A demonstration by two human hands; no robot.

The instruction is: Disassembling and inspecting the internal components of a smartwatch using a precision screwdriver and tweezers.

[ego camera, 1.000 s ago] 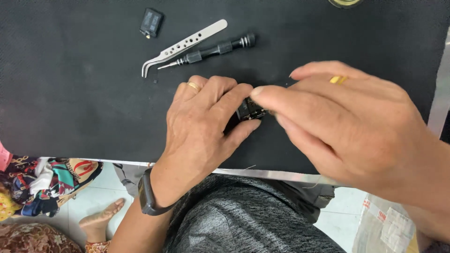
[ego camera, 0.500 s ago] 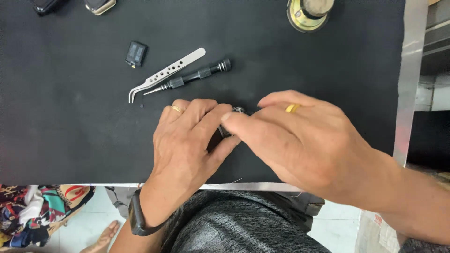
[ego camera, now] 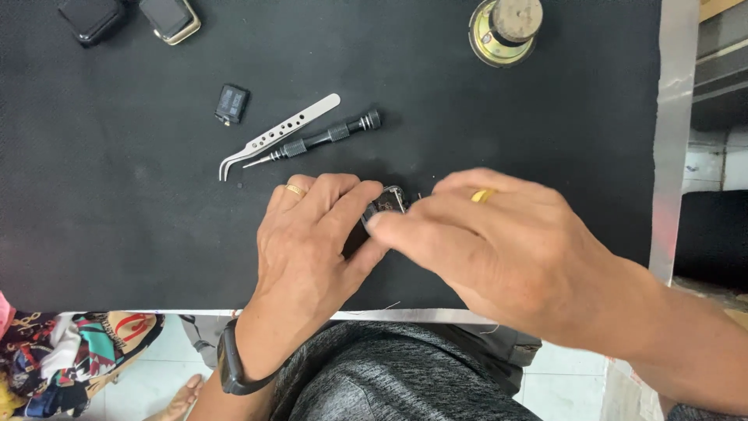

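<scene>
Hands close on a small dark device at the black counter.
Left hand and right hand both pinch it near the counter's front edge; tweezers and screwdriver lie just beyond.

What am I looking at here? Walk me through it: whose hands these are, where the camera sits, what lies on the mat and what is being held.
There is no machine here, just one person's two bare hands. The camera is worn on that person's head and looks down over their lap at a black mat.

The left hand, with a gold ring and a dark wristband, and the right hand, also ringed, meet around a small dark device with a metal edge. Most of it is hidden by the fingers.

Above the hands lie bent silver tweezers and a small black screwdriver, side by side. Left of those sits a small dark rectangular part. At the top left are two squarish watch-like bodies, and at the top right a round speaker.
</scene>
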